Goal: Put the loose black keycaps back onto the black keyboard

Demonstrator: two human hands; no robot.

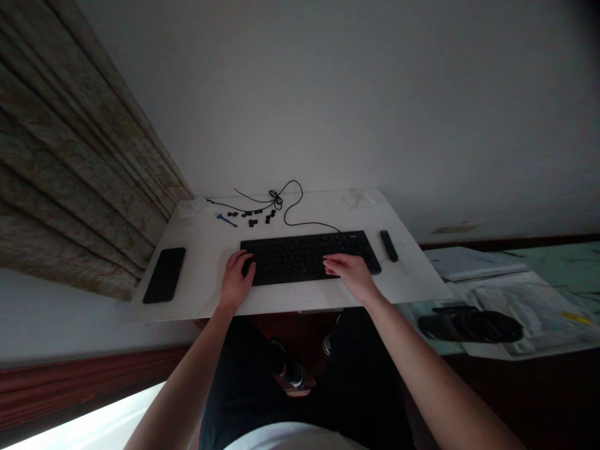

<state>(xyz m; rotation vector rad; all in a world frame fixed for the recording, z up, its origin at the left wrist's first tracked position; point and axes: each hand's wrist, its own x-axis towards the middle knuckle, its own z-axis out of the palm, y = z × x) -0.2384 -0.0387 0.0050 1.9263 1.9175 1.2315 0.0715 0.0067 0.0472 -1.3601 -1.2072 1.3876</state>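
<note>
A black keyboard (290, 259) lies on the white table near its front edge. My left hand (235, 279) rests at the keyboard's left end, thumb and fingers apart and touching it. Over the keyboard's right part, my right hand (352, 274) has its fingers drawn together in a pinch. Whatever may be between those fingertips is too small or hidden to see. Behind the keyboard lie several small black pieces like keycaps (253, 223), with a slim blue tool (227, 220) to their left.
The keyboard's black cable (304, 223) loops along the back of the table (201, 300). A black phone (164, 275) lies at the left, a dark narrow object (389, 245) at the right. Clear plastic (192, 207) sits at the back left corner. Right of the table is a black bundle (470, 325).
</note>
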